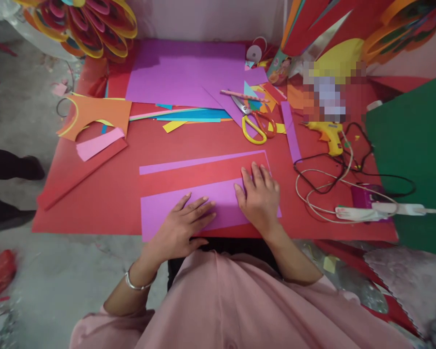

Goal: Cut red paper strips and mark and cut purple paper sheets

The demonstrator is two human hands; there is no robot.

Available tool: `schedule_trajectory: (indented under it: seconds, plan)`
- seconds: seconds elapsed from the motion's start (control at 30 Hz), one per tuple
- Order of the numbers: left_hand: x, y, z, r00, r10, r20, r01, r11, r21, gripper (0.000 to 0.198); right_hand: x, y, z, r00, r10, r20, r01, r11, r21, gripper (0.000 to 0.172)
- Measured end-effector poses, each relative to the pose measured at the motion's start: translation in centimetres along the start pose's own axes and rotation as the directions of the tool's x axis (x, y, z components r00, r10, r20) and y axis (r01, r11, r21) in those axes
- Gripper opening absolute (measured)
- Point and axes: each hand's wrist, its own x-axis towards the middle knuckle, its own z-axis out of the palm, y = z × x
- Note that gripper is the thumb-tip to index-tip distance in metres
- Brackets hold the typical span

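A purple paper sheet (pixel 156 215) lies near the front edge of the table, with a red paper band (pixel 189 173) running lengthwise between its purple upper and lower parts. My left hand (pixel 183 223) rests flat on the lower purple part, fingers spread and pointing right. Further right, my right hand (pixel 259 198) also lies flat, its fingertips reaching up onto the red band and its thumb apart. Neither hand grips anything. Parts of the sheet are hidden under both hands.
Behind lie scissors (pixel 255 128), a pencil (pixel 240 96) and a large purple sheet (pixel 185 72). A yellow glue gun (pixel 329 135), tangled cords and a white power strip (pixel 381 211) occupy the right. Orange cut paper (pixel 105 109) and a folded red strip (pixel 83 174) lie left.
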Motion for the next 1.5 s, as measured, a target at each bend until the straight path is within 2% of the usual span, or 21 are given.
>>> schedule_trajectory:
  seconds: [0.13,0.2,0.27,0.3,0.37,0.4,0.43,0.47,0.53,0.57,0.6,0.67,0.73,0.8,0.9,0.97,1.13,1.3,1.5]
  plan:
    - [-0.7,0.1,0.7,0.996,0.027,-0.084,-0.024,0.999,0.031,0.038,0.2,0.1,0.0,1.000,-0.004,0.005,0.004,1.000,0.019,0.061]
    - [-1.8,0.5,0.7,0.990,0.031,-0.138,-0.033,0.999,-0.012,0.030,0.2,0.2,0.0,1.000,-0.009,-0.003,0.009,0.999,0.031,0.062]
    - [-3.2,1.1,0.0,0.983,0.050,-0.175,-0.081,0.982,-0.172,0.021,0.1,0.3,0.2,1.000,-0.016,-0.020,0.017,0.999,0.038,0.063]
    - [-3.9,1.4,-0.7,0.983,0.057,-0.173,-0.108,0.946,-0.307,0.019,0.2,0.3,0.3,1.000,-0.017,-0.021,0.017,0.999,0.040,0.063]
    - [-4.8,1.8,-2.5,0.984,0.080,-0.160,-0.161,0.783,-0.601,0.038,0.2,0.3,0.4,1.000,-0.020,-0.015,0.020,0.999,0.036,0.063]
    - [-4.8,1.9,-3.5,0.982,0.075,-0.176,-0.175,0.719,-0.673,0.047,0.2,0.2,0.4,1.000,-0.021,-0.013,0.022,0.999,0.031,0.063]
    - [-4.6,1.8,-4.3,0.979,0.045,-0.197,-0.169,0.720,-0.673,0.050,0.2,0.2,0.5,1.000,-0.024,-0.016,0.025,0.999,0.027,0.062]
    - [-4.0,1.5,-5.0,0.978,-0.008,-0.209,-0.123,0.787,-0.605,0.049,0.2,0.2,0.5,0.999,-0.028,-0.022,0.029,0.999,0.024,0.062]
    - [-1.8,0.8,-5.4,0.971,-0.118,-0.207,0.053,0.954,-0.295,0.038,0.1,0.3,0.6,0.998,-0.039,-0.046,0.040,0.999,0.026,0.062]
    - [-0.3,0.4,-5.2,0.966,-0.170,-0.192,0.145,0.980,-0.140,0.036,0.1,0.3,0.6,0.997,-0.045,-0.062,0.047,0.998,0.030,0.062]
    - [1.4,0.0,-4.8,0.968,-0.182,-0.175,0.181,0.983,-0.020,0.042,0.0,0.4,0.7,0.995,-0.052,-0.081,0.055,0.998,0.031,0.062]
    - [4.8,-0.7,-3.5,0.980,-0.147,-0.132,0.165,0.977,0.138,0.058,0.0,0.6,1.0,0.990,-0.068,-0.120,0.072,0.997,0.029,0.061]
    - [7.6,-1.4,-1.9,0.988,-0.124,-0.090,0.141,0.965,0.220,0.067,-0.1,0.8,1.2,0.984,-0.086,-0.155,0.090,0.996,0.020,0.059]
    - [9.3,-2.2,-0.3,0.992,-0.105,-0.066,0.119,0.956,0.269,0.072,-0.1,1.0,1.4,0.978,-0.106,-0.178,0.110,0.994,0.012,0.059]
    - [9.9,-3.4,1.4,0.997,-0.072,-0.028,0.077,0.953,0.291,0.079,-0.1,1.2,1.5,0.973,-0.125,-0.195,0.128,0.992,0.001,0.059]
    - [9.5,-3.9,1.7,0.999,-0.049,-0.014,0.051,0.956,0.288,0.081,-0.1,1.2,1.4,0.970,-0.138,-0.201,0.139,0.990,-0.010,0.059]
    - [9.1,-4.0,0.5,1.000,-0.017,0.019,0.010,0.948,0.317,0.076,0.0,1.4,0.9,0.965,-0.159,-0.207,0.154,0.987,-0.044,0.058]
    - [9.5,-3.4,-0.4,0.995,-0.050,0.091,0.017,0.942,0.334,0.075,0.1,1.9,0.8,0.952,-0.211,-0.222,0.197,0.977,-0.084,0.058]
    - [9.5,-3.4,-0.5,0.996,-0.041,0.080,0.016,0.957,0.289,0.067,0.2,2.4,0.9,0.941,-0.237,-0.242,0.228,0.971,-0.066,0.065]
